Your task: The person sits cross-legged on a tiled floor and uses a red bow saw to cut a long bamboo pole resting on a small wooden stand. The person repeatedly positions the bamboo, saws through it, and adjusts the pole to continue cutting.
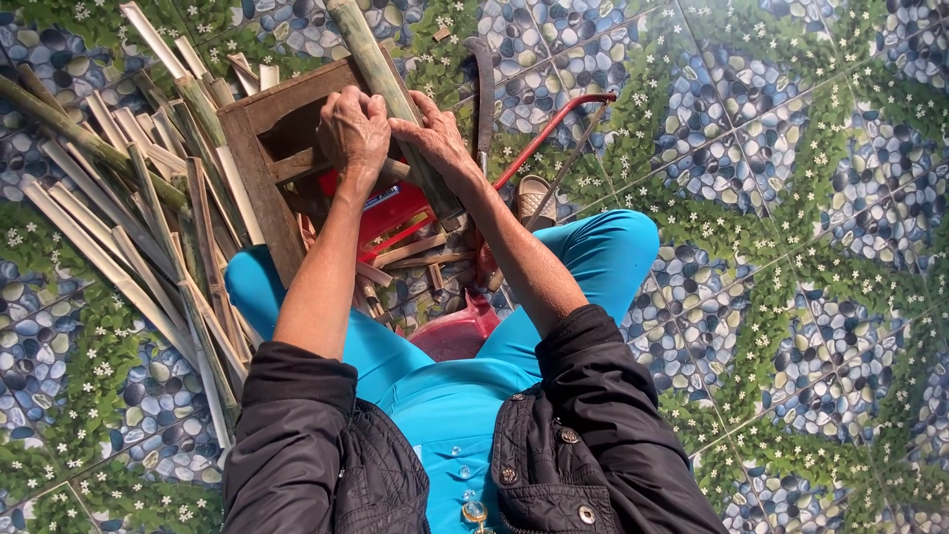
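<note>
Both hands — left hand (354, 129) and right hand (435, 138) — have their grip wrapped tight around a green bamboo pole (381, 74) running toward 12 o'clock, bracing it on the wooden stool (259, 158) to steady it, split strips (109, 218) piled at 9 o'clock.

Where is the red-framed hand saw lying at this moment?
In the head view, the red-framed hand saw lies on the pebble-patterned tiled floor, right of the right hand gripping the long green bamboo pole, beside a sandal.
</note>
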